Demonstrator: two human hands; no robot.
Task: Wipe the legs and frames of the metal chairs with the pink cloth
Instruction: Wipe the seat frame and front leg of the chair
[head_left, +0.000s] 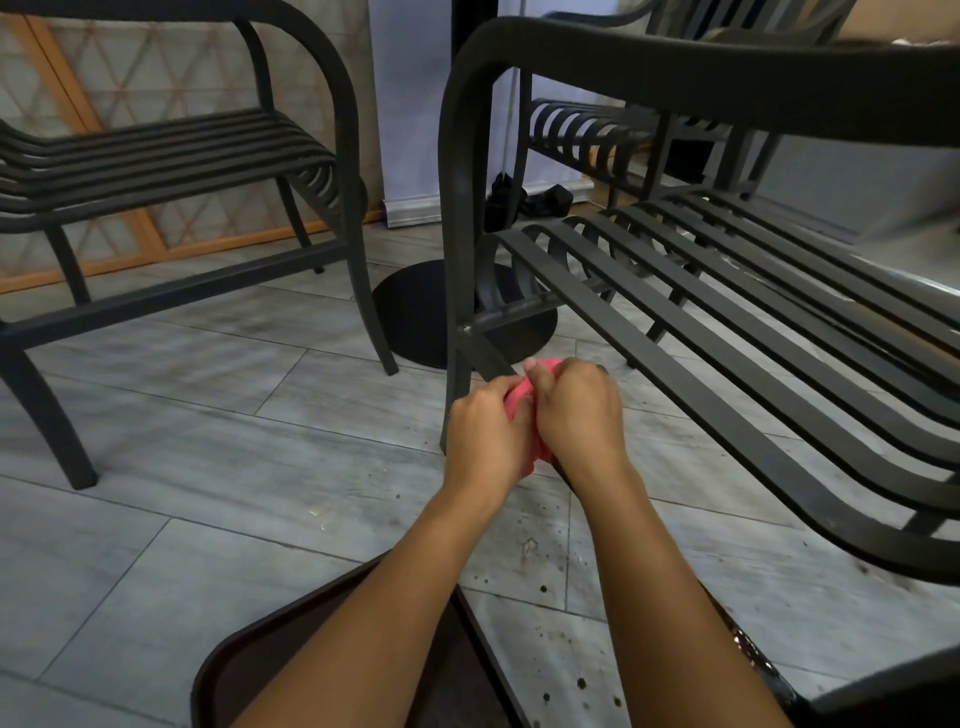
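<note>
A pink cloth (521, 399) is bunched around the low side rail of the near dark metal chair (727, 291), just below its slatted seat. My left hand (485, 434) grips the cloth from the left. My right hand (576, 410) grips it from the right, fingers curled over the top. Most of the cloth is hidden between the two hands. The rail (485, 356) runs up from the hands to the chair's curved front leg (454, 249). A second metal chair (171, 171) stands to the left, apart from both hands.
A round black table base (415, 312) sits on the grey tiled floor (208, 415) behind the near chair's leg. A third chair (597, 135) stands farther back. A dark brown tray-like edge (234, 654) lies under my forearms. Dark specks dot the floor in front.
</note>
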